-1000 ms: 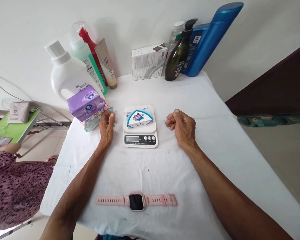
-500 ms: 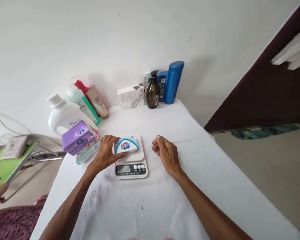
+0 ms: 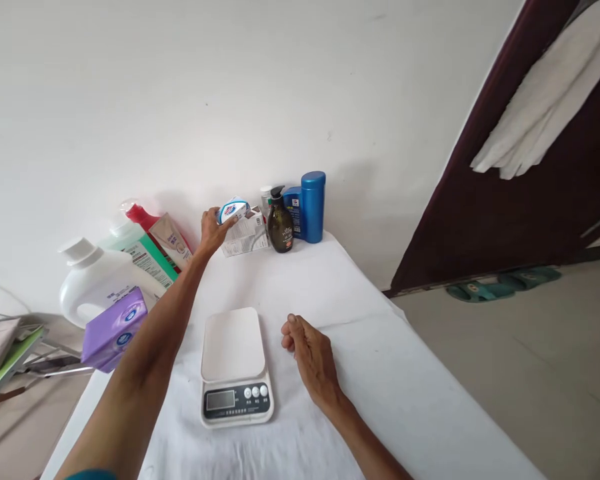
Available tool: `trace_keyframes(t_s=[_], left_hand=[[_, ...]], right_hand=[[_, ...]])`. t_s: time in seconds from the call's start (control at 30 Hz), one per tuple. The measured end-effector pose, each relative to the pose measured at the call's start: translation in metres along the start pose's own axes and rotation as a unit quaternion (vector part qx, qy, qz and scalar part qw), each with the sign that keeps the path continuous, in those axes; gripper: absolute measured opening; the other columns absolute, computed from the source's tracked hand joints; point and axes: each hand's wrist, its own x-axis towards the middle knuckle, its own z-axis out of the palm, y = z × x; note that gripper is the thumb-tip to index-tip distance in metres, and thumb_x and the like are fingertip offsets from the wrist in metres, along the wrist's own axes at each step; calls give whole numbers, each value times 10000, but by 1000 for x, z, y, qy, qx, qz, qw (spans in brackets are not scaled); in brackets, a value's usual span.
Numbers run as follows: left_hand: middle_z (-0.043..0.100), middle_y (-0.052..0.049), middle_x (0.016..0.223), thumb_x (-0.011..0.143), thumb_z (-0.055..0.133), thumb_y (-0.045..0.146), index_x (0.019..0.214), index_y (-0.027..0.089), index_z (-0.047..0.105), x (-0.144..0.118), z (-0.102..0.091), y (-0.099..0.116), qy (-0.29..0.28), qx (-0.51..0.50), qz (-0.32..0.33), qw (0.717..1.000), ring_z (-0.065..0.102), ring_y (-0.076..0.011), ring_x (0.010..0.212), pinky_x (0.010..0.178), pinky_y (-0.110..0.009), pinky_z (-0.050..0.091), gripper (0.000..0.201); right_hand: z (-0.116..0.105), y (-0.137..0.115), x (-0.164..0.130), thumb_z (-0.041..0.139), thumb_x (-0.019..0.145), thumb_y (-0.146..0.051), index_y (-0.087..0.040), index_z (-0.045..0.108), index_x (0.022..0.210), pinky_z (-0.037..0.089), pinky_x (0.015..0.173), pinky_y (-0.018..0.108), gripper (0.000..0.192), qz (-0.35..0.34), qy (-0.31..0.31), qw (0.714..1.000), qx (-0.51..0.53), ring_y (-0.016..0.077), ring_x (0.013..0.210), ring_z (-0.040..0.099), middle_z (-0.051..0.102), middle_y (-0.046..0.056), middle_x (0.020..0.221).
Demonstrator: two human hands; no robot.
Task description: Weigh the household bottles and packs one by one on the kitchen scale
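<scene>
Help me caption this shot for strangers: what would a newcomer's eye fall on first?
Probably the left hand, stretched toward the wall and gripping a small blue-and-white box in front of or above the larger white carton. Next, the white scale on the near part of the table, with the curled right hand beside it. The tall blue bottle by the wall and the purple pack at left add strong color.

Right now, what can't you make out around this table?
Head view:
Soap box: left end covered by the left hand.
White carton: upper part partly behind the soap box.
Clear bottle: mostly behind the dark pump bottle.
Right hand: palm turned away from view.
Scale display: any reading too small and faint.
Table: near end cut off by bottom edge.
</scene>
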Motion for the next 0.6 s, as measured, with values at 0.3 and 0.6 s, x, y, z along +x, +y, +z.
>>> trace_keyframes(t_s=[0.3,0.6], left_hand=[[560,-159,1226,733,863,310,1199,177,646,42,46,9,-102,16,15,995,516,-361,1272,1159,-509,396,531],[470,-206,1467,781,854,527,1464,221,552,-50,-4,27,-69,-52,32,996,557,-362,1332,1075,-532,514,807]], right_hand=[[0,0,0,335,985,-844,-246,573,725,441,584,299,694,7,-4,1000,6,187,576,552,610,15,632],[-1,-3,0,328,993,-834,-248,569,721,462,612,309,689,-10,-3,1000,0,200,599,573,626,19,635]])
